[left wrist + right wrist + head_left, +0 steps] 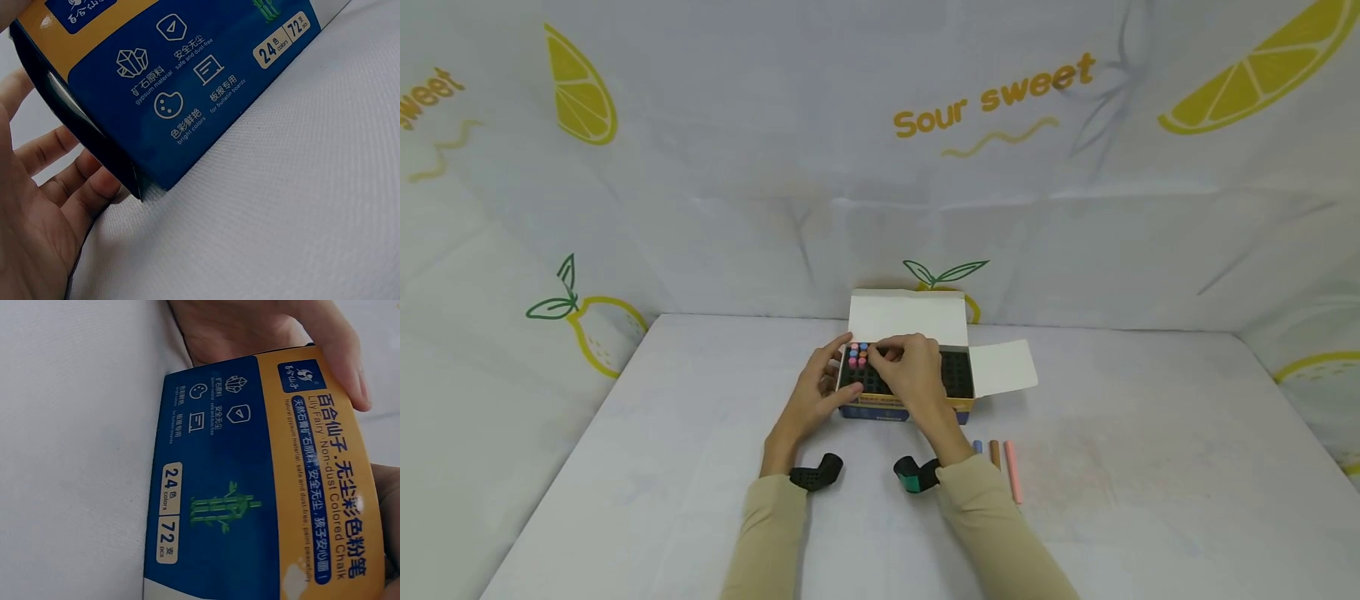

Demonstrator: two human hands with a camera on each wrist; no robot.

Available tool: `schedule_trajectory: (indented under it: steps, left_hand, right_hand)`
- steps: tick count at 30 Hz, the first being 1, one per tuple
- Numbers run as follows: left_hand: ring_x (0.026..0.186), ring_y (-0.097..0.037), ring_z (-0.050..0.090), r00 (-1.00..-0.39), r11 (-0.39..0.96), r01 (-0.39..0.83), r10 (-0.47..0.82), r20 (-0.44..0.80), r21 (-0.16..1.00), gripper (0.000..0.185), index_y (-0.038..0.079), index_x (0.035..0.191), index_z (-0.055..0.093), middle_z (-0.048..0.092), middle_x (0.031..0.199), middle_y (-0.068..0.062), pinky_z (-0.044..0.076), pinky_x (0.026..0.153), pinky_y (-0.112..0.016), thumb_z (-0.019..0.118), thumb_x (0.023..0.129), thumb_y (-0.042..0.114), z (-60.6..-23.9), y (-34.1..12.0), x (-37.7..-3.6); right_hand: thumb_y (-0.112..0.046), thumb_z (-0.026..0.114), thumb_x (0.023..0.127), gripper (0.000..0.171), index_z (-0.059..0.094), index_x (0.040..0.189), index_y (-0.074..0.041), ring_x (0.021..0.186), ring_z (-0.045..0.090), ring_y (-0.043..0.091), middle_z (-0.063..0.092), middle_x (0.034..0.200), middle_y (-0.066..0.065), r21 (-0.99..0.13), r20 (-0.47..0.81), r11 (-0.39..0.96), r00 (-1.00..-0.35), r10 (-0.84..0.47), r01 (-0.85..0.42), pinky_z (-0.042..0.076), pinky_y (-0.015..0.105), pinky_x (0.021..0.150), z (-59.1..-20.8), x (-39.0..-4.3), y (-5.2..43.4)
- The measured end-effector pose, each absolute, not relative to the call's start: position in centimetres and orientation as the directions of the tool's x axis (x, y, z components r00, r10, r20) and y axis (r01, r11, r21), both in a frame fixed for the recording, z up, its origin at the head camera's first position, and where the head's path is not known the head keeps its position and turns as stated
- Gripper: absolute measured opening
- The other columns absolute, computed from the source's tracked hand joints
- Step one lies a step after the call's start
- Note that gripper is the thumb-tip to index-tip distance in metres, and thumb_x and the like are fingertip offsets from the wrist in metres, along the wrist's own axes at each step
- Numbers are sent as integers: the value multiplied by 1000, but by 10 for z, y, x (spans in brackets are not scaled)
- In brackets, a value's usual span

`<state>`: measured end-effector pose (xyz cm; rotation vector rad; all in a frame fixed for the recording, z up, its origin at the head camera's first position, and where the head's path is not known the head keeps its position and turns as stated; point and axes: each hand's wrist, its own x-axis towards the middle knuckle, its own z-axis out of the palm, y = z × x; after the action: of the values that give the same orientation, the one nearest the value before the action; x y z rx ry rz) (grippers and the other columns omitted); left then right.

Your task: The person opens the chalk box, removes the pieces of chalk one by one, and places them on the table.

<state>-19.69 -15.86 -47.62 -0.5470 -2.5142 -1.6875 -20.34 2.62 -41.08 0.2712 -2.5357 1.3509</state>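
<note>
Sleeves point(775, 533) nearest; white table point(1150, 467); lemon-print backdrop point(992, 100) surrounds.

Soft, even light is filling the head view, coming mostly from above; the white table point(1112, 467) and the printed backdrop point(880, 167) are showing no glare. Only faint, short shadows are lying under the forearms and beside the chalk box point(906, 379). Straight edges are bowing toward the frame borders (wide-lens distortion), and fine detail inside the box is staying too small to resolve. In the left wrist view, the box's printed panel point(187, 94) is reading sharply, while the left hand point(37, 212) at the near edge is blurring and its dark box corner is sitting in shade. In the right wrist view, the print point(319, 475) is appearing crisp and evenly lit.
</note>
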Motion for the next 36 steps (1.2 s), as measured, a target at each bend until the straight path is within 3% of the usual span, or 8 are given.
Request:
schedule_trajectory:
  steps: [12, 21, 28, 36]
  left_hand:
    - [93, -20, 51, -933, 337, 331, 258, 251, 882, 79, 23, 159, 36, 48, 128, -19, 49, 74, -24, 72, 92, 43, -474, -159, -195]
    - [90, -18, 50, -928, 343, 346, 261, 266, 873, 79, 21, 159, 38, 49, 126, -19, 46, 74, -24, 72, 91, 43, -474, -158, -196]
    - [89, -20, 50, -925, 346, 356, 260, 276, 868, 79, 21, 159, 38, 50, 125, -19, 46, 73, -24, 71, 92, 48, -476, -160, -196]
    - [87, -19, 51, -921, 333, 365, 267, 284, 869, 80, 20, 158, 38, 50, 124, -20, 46, 72, -23, 71, 92, 50, -478, -159, -198]
  right_hand:
    - [-12, 77, 89, 13, 82, 94, -1, 58, 55, 12, 70, 71, 9, -747, 328, 602, -944, -34, -282, 41, 20, 52, -412, -203, 22]
    - [-13, 75, 91, 16, 81, 101, -2, 56, 52, 13, 63, 66, 11, -782, 430, 504, -903, 7, -368, 38, 19, 52, -414, -206, 24]
    - [-19, 76, 92, 25, 79, 110, -2, 54, 49, 11, 67, 67, 12, -792, 365, 519, -931, -19, -321, 33, 19, 48, -412, -206, 24]
    - [-18, 76, 93, 22, 80, 107, -1, 55, 49, 12, 68, 70, 12, -790, 350, 524, -936, -43, -319, 33, 19, 48, -412, -207, 26]
